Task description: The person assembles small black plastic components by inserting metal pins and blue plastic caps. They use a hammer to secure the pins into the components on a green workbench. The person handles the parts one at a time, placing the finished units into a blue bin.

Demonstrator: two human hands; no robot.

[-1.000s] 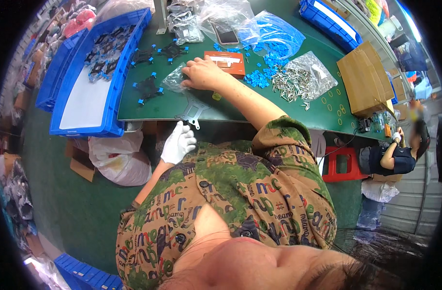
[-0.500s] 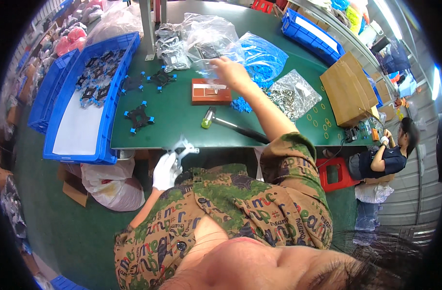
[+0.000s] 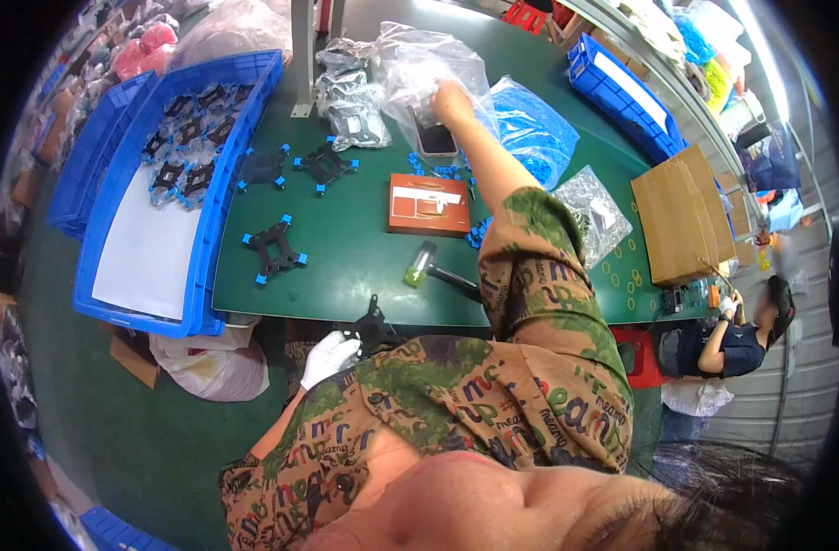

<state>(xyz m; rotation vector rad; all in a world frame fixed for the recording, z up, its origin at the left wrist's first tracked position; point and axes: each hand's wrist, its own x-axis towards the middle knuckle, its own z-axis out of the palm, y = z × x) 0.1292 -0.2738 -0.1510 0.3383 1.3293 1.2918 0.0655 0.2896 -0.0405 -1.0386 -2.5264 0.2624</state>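
My left hand (image 3: 328, 360), in a white glove, is closed on a black X-shaped bracket (image 3: 374, 323) just off the table's near edge. My bare right hand (image 3: 450, 103) reaches far across the table to a clear plastic bag (image 3: 435, 50); its fingers are hidden there. Beneath that hand lies a phone (image 3: 435, 140). Black brackets with blue end caps rest on the table's left side, among them one bracket (image 3: 274, 250) near me and another bracket (image 3: 327, 165) farther back. Small blue caps (image 3: 445, 172) lie scattered behind a brown box (image 3: 428, 204).
A blue crate (image 3: 195, 266) at left holds wrapped brackets. A hammer (image 3: 452, 280) lies near me. Farther right are a bag of blue parts (image 3: 532, 133), a bag of small metal parts (image 3: 596, 216), rubber rings (image 3: 632, 275) and a cardboard box (image 3: 681, 220). Another person (image 3: 727, 342) sits at right.
My right hand has gone farther forward to the clear bag, and the phone now shows. The bracket in my left hand has turned and looks black instead of pale with glare. The whole view has shifted.
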